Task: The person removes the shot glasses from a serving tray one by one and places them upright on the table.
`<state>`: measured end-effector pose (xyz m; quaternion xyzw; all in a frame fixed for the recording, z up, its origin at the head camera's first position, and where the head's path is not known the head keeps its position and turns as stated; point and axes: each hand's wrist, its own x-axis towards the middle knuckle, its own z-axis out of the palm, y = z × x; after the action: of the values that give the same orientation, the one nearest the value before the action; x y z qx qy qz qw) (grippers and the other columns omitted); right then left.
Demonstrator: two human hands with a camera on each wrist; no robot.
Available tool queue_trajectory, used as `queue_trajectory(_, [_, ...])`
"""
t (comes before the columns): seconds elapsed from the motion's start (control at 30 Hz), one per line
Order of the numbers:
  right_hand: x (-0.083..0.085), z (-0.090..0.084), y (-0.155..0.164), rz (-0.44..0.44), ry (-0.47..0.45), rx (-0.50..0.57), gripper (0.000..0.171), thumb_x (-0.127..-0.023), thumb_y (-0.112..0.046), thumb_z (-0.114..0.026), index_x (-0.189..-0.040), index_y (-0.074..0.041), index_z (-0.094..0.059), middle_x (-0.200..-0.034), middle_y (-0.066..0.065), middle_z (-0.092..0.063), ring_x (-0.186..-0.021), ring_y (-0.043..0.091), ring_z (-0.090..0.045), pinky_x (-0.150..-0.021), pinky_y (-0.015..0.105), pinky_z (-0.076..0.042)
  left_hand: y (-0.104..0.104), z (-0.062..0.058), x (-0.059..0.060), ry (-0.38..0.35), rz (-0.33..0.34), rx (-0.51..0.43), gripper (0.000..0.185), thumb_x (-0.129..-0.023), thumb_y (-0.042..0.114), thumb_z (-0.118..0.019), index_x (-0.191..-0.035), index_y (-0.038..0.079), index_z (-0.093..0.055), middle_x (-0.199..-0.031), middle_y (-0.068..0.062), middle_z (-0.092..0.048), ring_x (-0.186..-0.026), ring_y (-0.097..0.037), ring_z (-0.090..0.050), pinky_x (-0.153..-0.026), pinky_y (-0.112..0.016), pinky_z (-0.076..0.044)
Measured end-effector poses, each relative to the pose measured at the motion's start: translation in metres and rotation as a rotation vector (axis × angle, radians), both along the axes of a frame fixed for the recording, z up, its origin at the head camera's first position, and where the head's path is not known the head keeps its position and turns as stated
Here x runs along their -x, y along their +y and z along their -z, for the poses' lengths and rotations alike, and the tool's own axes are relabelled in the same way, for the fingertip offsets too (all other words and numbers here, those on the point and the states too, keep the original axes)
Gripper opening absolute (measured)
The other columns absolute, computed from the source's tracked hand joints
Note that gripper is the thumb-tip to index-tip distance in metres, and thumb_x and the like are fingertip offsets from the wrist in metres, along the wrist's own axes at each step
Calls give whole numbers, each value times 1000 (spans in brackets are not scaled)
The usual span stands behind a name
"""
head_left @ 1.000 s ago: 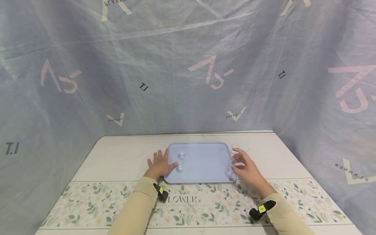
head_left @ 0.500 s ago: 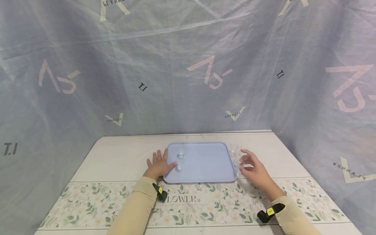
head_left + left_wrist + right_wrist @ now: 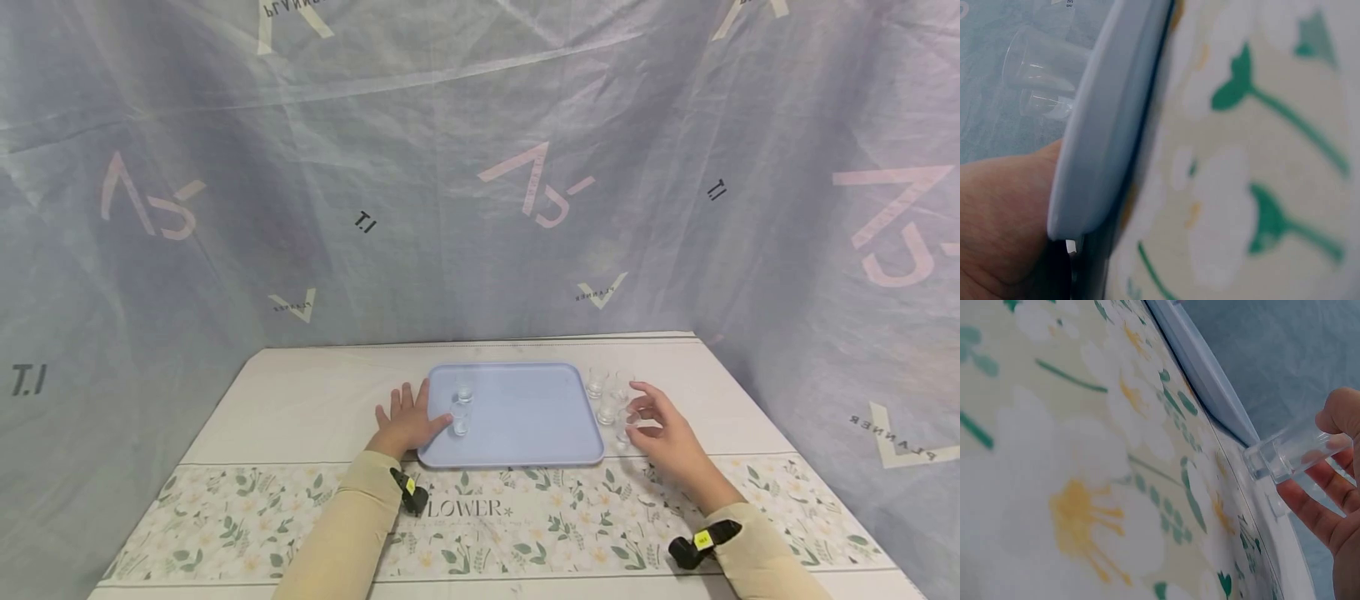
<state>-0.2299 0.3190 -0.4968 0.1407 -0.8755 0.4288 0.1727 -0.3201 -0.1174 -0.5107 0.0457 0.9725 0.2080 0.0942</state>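
Right hand: it is pinching a small clear glass between thumb and fingertips, holding it upright just off the tray's right edge, base at or close to the counter.
Slip risk: the grip is sitting high on smooth walls, so the glass may be sliding or tipping if the fingers loosen early.
Neighbouring glasses: three more are standing just beyond the fingertips; a careless sweep is likely to be knocking them over.
Left hand: it is lying flat, fingers straight, thumb against the left rim of the tray.
Tray glasses: two are standing just beside that thumb; a nudge on the tray could be toppling them.
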Motion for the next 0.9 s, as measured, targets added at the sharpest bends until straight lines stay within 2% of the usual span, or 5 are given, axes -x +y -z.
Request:
queue_trajectory(0.27, [5, 1, 7, 15, 21, -3, 77, -85, 11, -72, -152, -8, -38, -112, 13, -60, -99, 22, -63, -79, 22, -56, 1, 1, 3, 13, 1, 4, 94, -99, 59, -51, -164, 11, -2, -165, -28, 6, -152, -46, 11, -114, -70, 10])
queue_trajectory(0.43, [10, 3, 11, 39, 25, -3, 77, -85, 11, -71, -152, -9, -38, -110, 14, -60, -98, 23, -63, -78, 20, -55, 1, -5, -1, -1, 4, 17, 94, -99, 61, -50, -164, 11, -3, -166, -28, 6, -152, -46, 10, -115, -69, 9])
queue_trajectory(0.57, [15, 4, 10, 77, 11, -4, 76, -86, 9, -70, -152, -8, -38, -112, 15, -60, -102, 29, -63, -80, 25, -56, 0, -10, -6, 7, 1, 18, 93, -98, 61, -51, -164, 10, -8, -166, -29, 0, -153, -47, 5, -116, -69, 5])
queue_trajectory(0.77, [21, 8, 9, 129, 4, -14, 74, -88, 7, -68, -153, -9, -36, -114, 14, -59, -105, 34, -63, -84, 42, -58, 0, -9, -8, 23, 7, 24, 93, -98, 63, -50, -164, 10, -10, -166, -29, -3, -153, -47, 2, -116, -69, 2])
queue_trajectory(0.9, [26, 8, 10, 145, -4, -6, 74, -89, 4, -68, -154, -10, -35, -115, 13, -58, -106, 34, -63, -85, 43, -58, 0, -11, -8, 27, 2, 9, 93, -97, 62, -52, -163, 9, -12, -165, -30, -4, -152, -48, 1, -116, -70, 4])
